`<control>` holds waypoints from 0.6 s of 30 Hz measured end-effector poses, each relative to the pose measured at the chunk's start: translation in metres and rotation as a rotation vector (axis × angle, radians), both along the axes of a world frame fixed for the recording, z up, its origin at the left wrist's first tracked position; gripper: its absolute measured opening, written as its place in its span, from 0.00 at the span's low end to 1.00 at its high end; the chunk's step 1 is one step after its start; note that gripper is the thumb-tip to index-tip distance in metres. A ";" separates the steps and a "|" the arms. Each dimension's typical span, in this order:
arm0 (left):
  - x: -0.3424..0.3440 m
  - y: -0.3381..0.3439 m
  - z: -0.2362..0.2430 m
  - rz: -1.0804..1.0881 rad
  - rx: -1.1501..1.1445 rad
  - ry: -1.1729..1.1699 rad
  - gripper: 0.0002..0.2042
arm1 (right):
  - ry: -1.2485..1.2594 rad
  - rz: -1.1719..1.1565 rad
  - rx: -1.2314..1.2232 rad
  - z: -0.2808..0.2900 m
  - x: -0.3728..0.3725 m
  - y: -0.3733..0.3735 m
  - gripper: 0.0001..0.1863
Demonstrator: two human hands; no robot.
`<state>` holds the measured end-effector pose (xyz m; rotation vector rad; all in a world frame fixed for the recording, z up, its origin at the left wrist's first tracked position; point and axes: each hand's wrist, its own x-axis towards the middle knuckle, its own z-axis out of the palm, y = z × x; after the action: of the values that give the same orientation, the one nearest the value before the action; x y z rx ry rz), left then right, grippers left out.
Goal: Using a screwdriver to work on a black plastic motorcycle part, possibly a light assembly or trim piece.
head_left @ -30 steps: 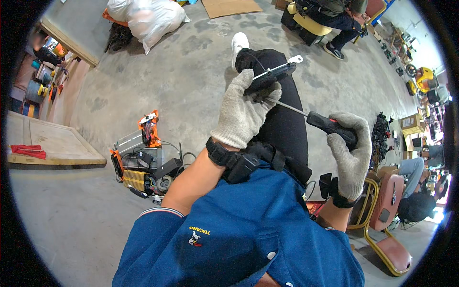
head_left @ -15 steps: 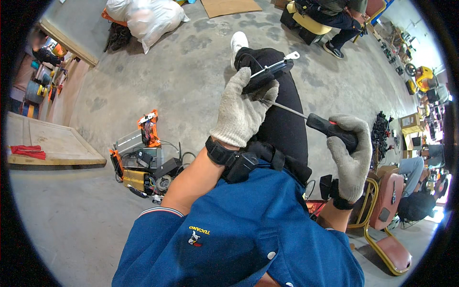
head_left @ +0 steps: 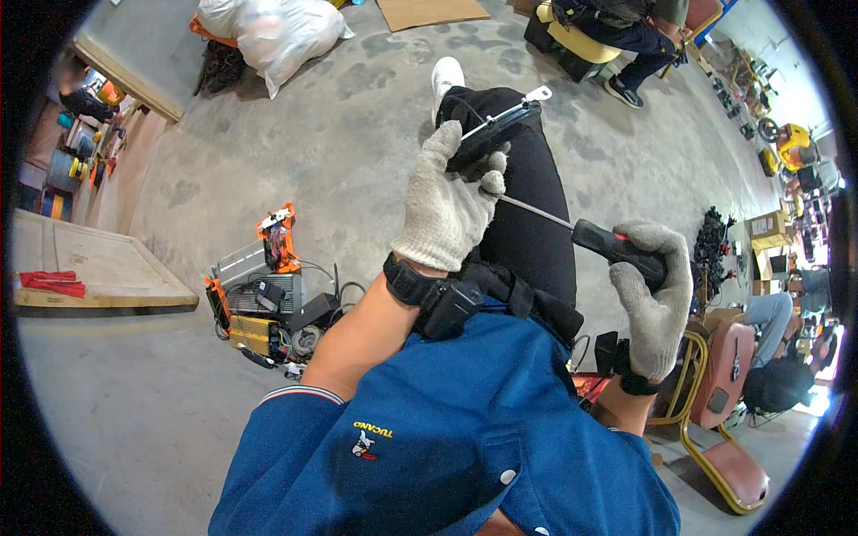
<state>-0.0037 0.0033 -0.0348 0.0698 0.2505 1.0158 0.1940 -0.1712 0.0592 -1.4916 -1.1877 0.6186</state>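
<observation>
My left hand (head_left: 444,201), in a light knit glove, grips a flat black part (head_left: 490,138) with a bright metal strip along its edge and a pale tab with a hole at the far end. I cannot make out what kind of part it is. In my gloved right hand (head_left: 655,295) is the black handle of a screwdriver (head_left: 618,251) with a small red mark. Its metal shaft points up and left to the fingers of my left hand, where the tip is hidden. Both hands are above my leg in black trousers (head_left: 523,205).
Electronic parts with wires and a gold box (head_left: 255,336) lie on the floor at the left. A wooden board (head_left: 98,263) bears red cloth (head_left: 52,283). White sacks (head_left: 277,36) stand far left. A folding chair (head_left: 726,375) is at right; another person (head_left: 626,36) sits far right.
The black part has tilted and shifted slightly left and nearer in my left hand, whose fingers have moved a little. The right hand and screwdriver have shifted slightly.
</observation>
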 end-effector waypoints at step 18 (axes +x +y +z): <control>0.008 -0.001 0.005 0.102 -0.028 -0.098 0.21 | 0.066 -0.044 0.014 -0.006 -0.009 -0.001 0.20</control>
<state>0.0046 0.0027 -0.0302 -0.0189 0.1800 1.1139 0.1850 -0.1719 0.0534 -1.4709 -1.1037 0.6240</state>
